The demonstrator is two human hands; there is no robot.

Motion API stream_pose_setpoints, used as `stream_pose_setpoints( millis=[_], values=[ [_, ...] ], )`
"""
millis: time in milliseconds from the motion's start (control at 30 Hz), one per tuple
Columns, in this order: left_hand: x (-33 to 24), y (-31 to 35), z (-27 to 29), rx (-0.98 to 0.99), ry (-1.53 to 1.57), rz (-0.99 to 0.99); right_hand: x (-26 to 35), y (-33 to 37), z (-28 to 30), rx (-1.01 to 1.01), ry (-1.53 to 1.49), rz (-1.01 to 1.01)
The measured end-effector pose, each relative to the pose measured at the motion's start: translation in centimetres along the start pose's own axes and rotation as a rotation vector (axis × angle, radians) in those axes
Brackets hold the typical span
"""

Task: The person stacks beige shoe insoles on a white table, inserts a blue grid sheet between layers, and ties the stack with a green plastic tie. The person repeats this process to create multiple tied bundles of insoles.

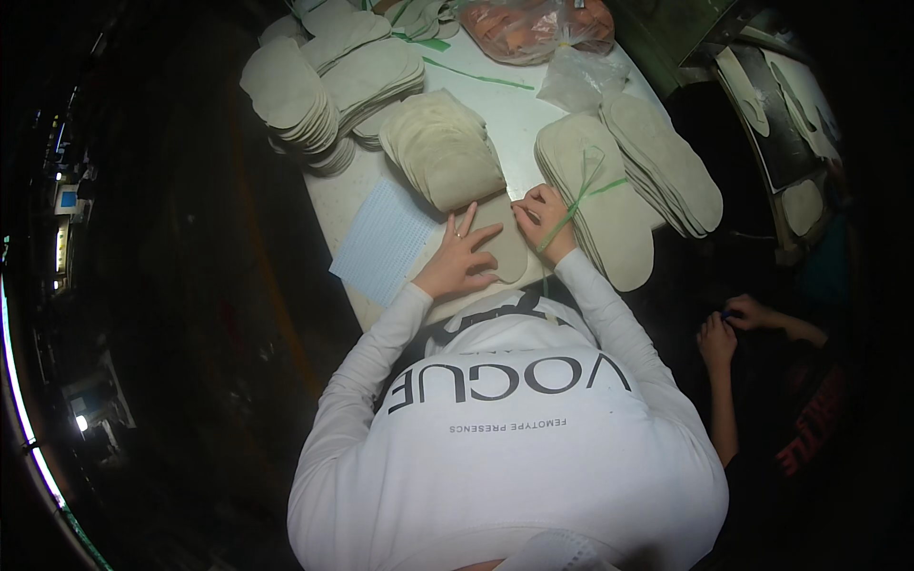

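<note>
In front of me a beige insole (pixel 498 238) lies flat at the table's near edge. My left hand (pixel 462 259) rests on it with the fingers spread and a ring on one of them. At the insole's right edge, my right hand (pixel 543 219) is closed in a pinch on the rim. A fanned stack of insoles (pixel 433 143) covers the far end of that insole. Just right of my right hand lies an insole bundle (pixel 609 238) tied with a green strap (pixel 583 190).
Another insole stack (pixel 666 162) lies at the right edge, with more insole piles (pixel 290 90) at the far left. A blue lined sheet (pixel 381 238) lies left of my hand. At the back sits a plastic bag (pixel 538 29) with orange contents. Another person's hands (pixel 719 338) show at right.
</note>
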State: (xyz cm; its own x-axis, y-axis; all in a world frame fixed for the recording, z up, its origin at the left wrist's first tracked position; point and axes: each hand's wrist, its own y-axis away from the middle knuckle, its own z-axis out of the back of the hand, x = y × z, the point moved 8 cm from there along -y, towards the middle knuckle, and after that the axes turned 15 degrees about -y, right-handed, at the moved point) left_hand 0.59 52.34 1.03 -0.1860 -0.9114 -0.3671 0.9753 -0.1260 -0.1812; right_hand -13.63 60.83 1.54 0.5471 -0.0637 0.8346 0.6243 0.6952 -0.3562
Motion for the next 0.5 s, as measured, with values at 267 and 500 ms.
stream_pose_setpoints(
  millis=[267,500],
  values=[
    [5.8,-0.6,12.5,-0.771,-0.153,0.521,1.0,0.5,-0.2,0.057,-0.315,-0.108],
    [8.1,-2.7,15.5,-0.932,-0.260,0.506,4.1,-2.5,-9.3,0.309,-0.335,0.209]
  ],
)
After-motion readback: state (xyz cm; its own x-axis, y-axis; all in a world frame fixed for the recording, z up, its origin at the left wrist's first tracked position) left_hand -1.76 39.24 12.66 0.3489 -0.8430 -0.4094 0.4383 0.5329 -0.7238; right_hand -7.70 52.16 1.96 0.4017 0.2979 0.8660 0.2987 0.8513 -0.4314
